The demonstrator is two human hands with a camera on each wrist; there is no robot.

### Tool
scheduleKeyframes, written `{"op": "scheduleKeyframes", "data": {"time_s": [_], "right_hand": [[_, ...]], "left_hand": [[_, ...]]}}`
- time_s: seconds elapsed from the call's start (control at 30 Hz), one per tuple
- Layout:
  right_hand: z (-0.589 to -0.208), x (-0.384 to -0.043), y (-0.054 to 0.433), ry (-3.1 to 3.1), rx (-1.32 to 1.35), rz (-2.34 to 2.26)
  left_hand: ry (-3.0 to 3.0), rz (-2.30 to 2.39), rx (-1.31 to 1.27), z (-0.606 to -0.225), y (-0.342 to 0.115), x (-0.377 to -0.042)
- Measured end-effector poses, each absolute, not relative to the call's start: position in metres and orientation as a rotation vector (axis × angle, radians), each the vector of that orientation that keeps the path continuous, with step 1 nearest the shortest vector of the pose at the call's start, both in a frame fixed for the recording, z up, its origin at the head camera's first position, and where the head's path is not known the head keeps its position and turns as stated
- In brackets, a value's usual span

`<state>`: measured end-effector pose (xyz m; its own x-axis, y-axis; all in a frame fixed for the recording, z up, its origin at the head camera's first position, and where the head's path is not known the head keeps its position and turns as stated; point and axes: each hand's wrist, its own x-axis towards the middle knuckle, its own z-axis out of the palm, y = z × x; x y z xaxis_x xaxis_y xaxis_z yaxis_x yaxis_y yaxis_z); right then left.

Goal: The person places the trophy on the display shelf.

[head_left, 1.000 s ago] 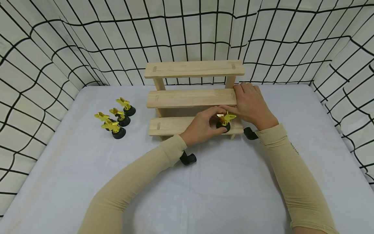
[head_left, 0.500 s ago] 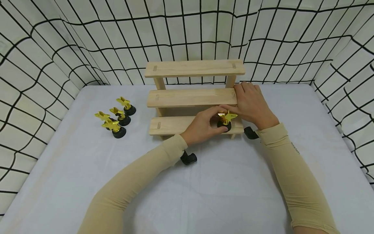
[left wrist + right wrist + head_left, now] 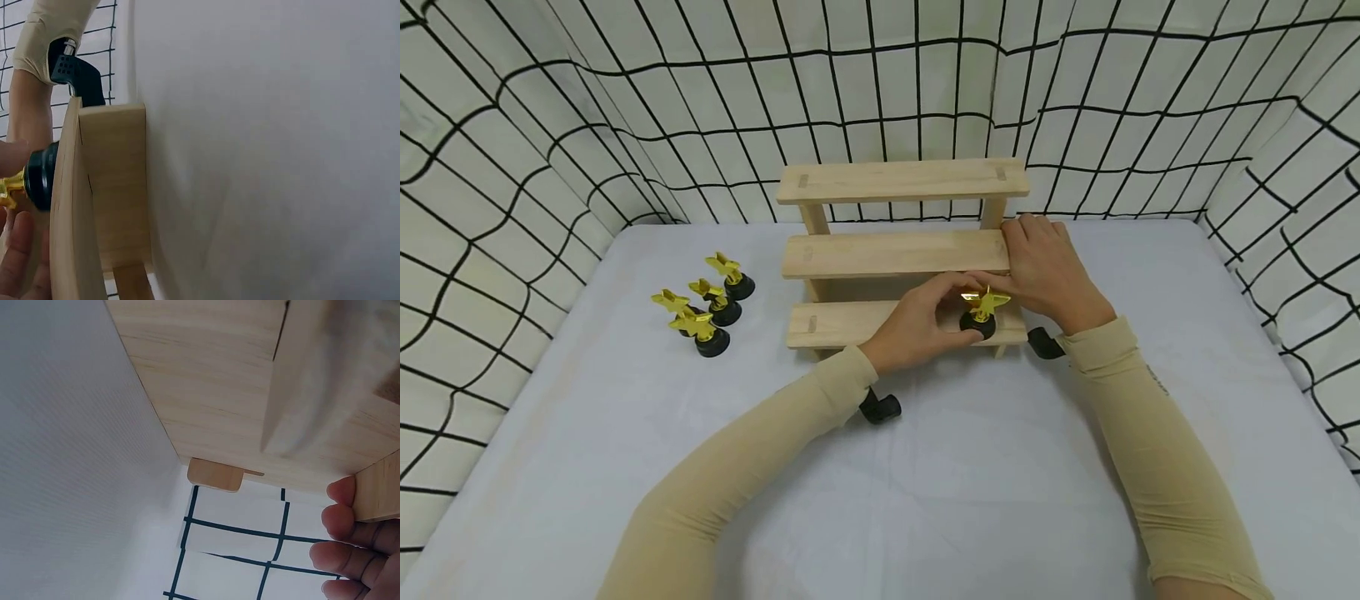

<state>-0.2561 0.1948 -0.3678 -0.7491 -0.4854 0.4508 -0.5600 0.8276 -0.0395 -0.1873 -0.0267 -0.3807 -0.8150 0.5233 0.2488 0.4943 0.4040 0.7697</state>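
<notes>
Our left hand [image 3: 910, 325] is curled round a gold star trophy [image 3: 982, 310], thumb at the front of its dark base [image 3: 977, 325] and index finger arching behind. That trophy stands upright on the lowest shelf [image 3: 842, 323] of a wooden rack, near the right end, and the left wrist view shows the base apparently resting against the board.

We judge it light and stiff, most likely moulded plastic, with a glossy star [image 3: 988, 301] that could feel slippery. Its points look thin enough to chip or bend, so we would take hold low, round the broad base (the narrow stem seems a poorer second choice), and leave the star alone. Squeezing hard should not be needed.

As for pose, our left forearm slants in from the lower left, the wrist low in front of the rack and the palm turned toward the trophy. Our right hand [image 3: 1048, 267] grips the right end of the middle shelf [image 3: 895, 254], its thumb reaching inward near the left fingertips; whether thumb and fingertips touch we cannot tell. Four more trophies [image 3: 727, 312] stand on the white cloth [image 3: 955, 483], well apart from both hands, to the left of the rack.
</notes>
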Motion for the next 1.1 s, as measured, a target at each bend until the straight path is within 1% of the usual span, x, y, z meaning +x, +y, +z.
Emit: {"op": "scheduleKeyframes", "data": {"time_s": [0.6,0.9,1.1], "right_hand": [[-0.367,-0.254,0.195,-2.695,0.735,0.274],[-0.368,-0.253,0.195,-2.699,0.722,0.248],[-0.367,-0.253,0.193,-2.668,0.74,0.256]], "left_hand": [[2.653,1.423,0.921,-0.357,-0.09,-0.176],[2.907,1.155,1.04,-0.343,-0.131,-0.162],[3.024,1.161,1.052,-0.336,-0.161,-0.153]]}}
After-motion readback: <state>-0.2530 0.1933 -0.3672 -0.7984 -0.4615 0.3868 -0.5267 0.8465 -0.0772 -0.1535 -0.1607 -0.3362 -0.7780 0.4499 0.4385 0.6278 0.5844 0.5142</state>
